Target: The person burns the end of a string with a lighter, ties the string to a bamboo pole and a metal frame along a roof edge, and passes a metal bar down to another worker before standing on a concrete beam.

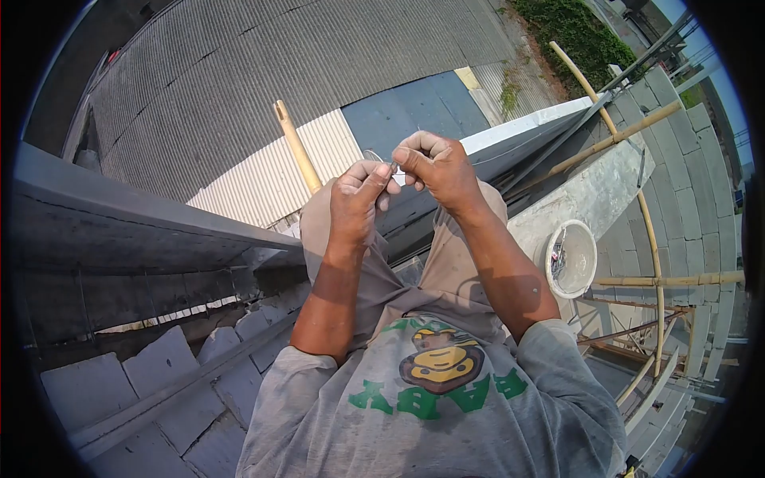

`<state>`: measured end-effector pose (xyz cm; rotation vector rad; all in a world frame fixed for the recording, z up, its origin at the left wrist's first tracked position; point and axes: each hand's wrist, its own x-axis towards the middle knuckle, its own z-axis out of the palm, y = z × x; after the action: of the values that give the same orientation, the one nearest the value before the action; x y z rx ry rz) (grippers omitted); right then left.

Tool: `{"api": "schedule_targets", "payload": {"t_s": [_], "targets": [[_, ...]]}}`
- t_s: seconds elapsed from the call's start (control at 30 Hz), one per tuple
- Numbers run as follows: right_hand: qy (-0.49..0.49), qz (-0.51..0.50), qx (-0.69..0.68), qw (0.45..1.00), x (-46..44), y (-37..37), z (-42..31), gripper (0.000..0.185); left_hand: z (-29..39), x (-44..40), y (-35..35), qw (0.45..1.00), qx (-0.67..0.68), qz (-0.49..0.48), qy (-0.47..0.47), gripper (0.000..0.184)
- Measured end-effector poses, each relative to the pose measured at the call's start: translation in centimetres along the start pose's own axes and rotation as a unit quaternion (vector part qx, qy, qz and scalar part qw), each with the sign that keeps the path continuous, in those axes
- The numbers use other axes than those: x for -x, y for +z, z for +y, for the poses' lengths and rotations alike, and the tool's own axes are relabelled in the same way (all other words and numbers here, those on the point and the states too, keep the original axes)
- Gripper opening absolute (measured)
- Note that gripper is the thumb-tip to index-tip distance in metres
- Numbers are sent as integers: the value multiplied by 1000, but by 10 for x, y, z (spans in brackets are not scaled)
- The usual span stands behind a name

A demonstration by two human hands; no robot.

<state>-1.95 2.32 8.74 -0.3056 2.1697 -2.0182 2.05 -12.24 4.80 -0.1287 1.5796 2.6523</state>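
My left hand [355,201] and my right hand [443,172] meet above my knees, their fingertips nearly touching. Both are closed in a pinch around a thin strand [371,153], which curves in a small loop beside the left fingers. Whether it is string or wire I cannot tell. Something small and dark shows between the fingertips, too small to name. Pale dust coats the fingers. Beneath the hands are my beige trousers [448,256], with the knees apart.
A white bucket [581,259] with small items inside stands on a concrete ledge [532,225] at my right. Bamboo poles [637,134] cross beyond it. Another bamboo pole [296,149] rises ahead-left. Corrugated roofing [263,68] lies below. Grey blocks [163,362] line the left.
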Motion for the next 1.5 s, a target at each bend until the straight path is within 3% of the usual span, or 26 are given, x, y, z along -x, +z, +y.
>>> {"api": "schedule_targets", "payload": {"t_s": [0.2,0.6,0.9,1.03,1.23,1.37,1.47,1.5], "targets": [[-56,-26,-6,998,1,5,1,22,0,4,-3,992,120,-19,-33,15],[-49,-1,-21,999,8,12,16,22,3,13,-2,998,-59,4,31,18],[-58,59,72,994,7,23,29,22,-16,16,-7,975,-173,65,121,17],[-70,73,132,986,6,26,24,26,-14,22,-1,901,-345,130,230,13],[-25,105,273,956,1,24,24,26,-29,19,-3,812,-437,130,364,9],[46,62,321,944,-3,17,22,25,-37,21,-3,827,-427,129,343,13],[-2,21,272,962,2,16,20,21,-35,20,-8,926,-311,111,182,16],[-6,-8,235,972,4,16,17,19,-35,19,-11,938,-289,94,169,17]]}}
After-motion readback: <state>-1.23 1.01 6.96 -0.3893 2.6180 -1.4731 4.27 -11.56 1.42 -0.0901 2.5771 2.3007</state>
